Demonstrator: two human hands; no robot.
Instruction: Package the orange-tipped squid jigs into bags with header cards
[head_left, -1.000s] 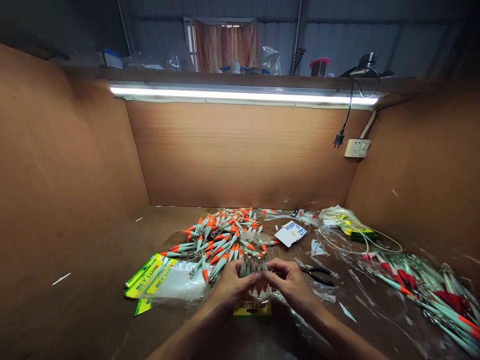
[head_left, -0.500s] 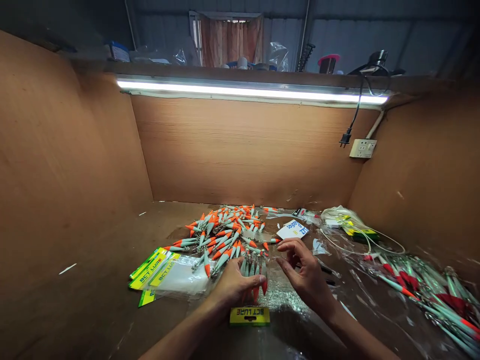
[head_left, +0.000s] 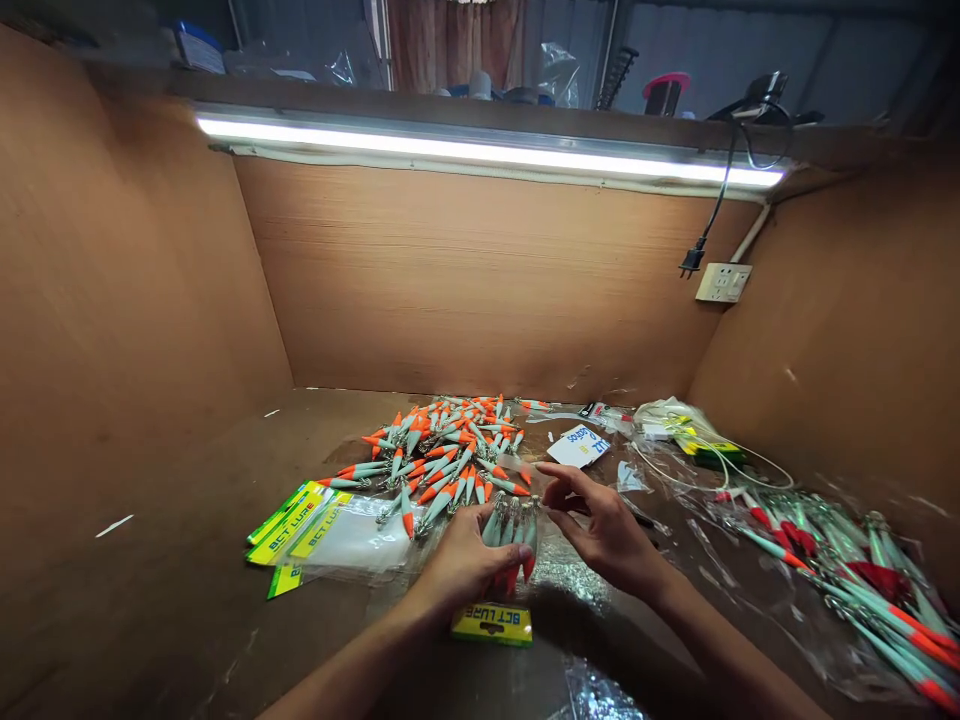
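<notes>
My left hand [head_left: 472,555] is closed around several pale green lures [head_left: 511,530] with red-orange tips, held side by side, hooks away from me. The tips point down toward a yellow BCT LURE header card [head_left: 491,624], which faces upside down to me. Clear film seems to lie around these lures. My right hand [head_left: 600,520] is at their hook ends, thumb and a finger pinched together, index finger stretched out. What the pinch holds is too small to make out. A translucent strip [head_left: 517,464] lies by that index fingertip. Just beyond spreads a pile of orange-and-pale lures [head_left: 450,450].
Clear bags with yellow-green BCT LURE headers [head_left: 300,525] lie at left. White cards with blue writing [head_left: 579,446], a coiled white cord [head_left: 750,478] and more red-and-pale lures [head_left: 885,600] are at right. Wooden panels enclose the table; a plug [head_left: 691,262] hangs above.
My right hand has moved in to the hook ends of the held lures, and its thumb and finger have closed. My left hand keeps its hold. The view has tilted slightly down.
</notes>
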